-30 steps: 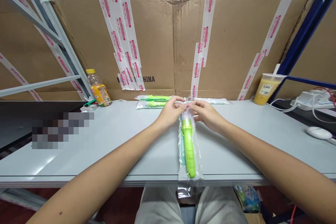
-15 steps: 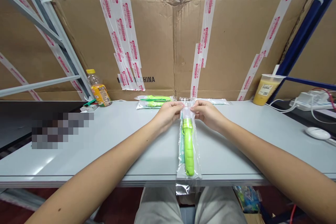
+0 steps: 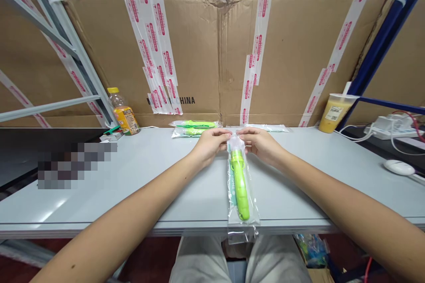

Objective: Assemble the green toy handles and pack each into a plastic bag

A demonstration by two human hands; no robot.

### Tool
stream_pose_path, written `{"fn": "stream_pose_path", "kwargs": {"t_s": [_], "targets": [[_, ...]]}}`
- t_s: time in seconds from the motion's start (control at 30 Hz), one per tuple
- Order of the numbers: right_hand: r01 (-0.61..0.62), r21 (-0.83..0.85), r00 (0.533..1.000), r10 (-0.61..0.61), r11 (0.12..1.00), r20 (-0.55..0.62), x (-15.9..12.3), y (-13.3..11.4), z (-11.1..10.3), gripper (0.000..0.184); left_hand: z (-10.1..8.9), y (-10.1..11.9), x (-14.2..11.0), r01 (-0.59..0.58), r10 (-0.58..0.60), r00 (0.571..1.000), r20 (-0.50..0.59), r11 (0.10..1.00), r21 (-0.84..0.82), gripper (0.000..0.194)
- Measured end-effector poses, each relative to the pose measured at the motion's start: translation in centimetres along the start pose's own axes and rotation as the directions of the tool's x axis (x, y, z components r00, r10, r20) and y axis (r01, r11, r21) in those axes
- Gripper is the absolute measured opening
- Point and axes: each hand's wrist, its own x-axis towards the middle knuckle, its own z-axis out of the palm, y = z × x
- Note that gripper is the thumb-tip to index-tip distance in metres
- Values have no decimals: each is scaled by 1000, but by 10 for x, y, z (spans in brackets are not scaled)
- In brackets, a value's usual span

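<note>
A clear plastic bag (image 3: 253,214) with a bright green, handle-shaped item (image 3: 241,185) inside lies lengthwise before me. Its near end hangs over the table's front edge. My left hand (image 3: 211,145) is closed on the left side of the bag's far end, thumb against fingers. At the same end, on the right, my right hand (image 3: 260,145) pinches the bag with bent fingers. A printed teal strip shows beside the green item. Just beyond my left hand lie bagged green items (image 3: 195,124) of a similar look, partly covered by it.
A flat clear packet (image 3: 268,128) lies behind my right hand, against the cardboard wall (image 3: 192,53). On the left stands a drink bottle (image 3: 124,112). On the right are a cup with a straw (image 3: 337,112), a white mouse (image 3: 399,167) and a power strip with cables (image 3: 395,124).
The near end of the bag and the green item have swung slightly to the right. My right hand's fingers have shifted a little left over the bag's far end.
</note>
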Motion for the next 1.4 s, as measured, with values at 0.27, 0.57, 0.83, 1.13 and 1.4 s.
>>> {"fn": "stream_pose_path", "kwargs": {"t_s": [0.27,0.57,0.83,1.13,1.4], "targets": [[141,-56,987,-145,988,-74,2,1,1,20,0,-1,2,-66,70,996,-60,996,54,8],[231,-53,970,-235,971,-63,4,2,-1,12,0,6,-2,-127,136,991,-22,964,232,9],[265,4,963,-264,964,-45,7,2,-6,5,2,4,-2,-317,326,945,16,905,283,7],[306,37,951,-308,951,27,3,-7,-4,9,6,5,-6,-376,380,924,38,887,269,11],[265,25,955,-266,964,132,-3,-17,-6,12,6,9,-9,-349,356,935,8,911,221,11]]}}
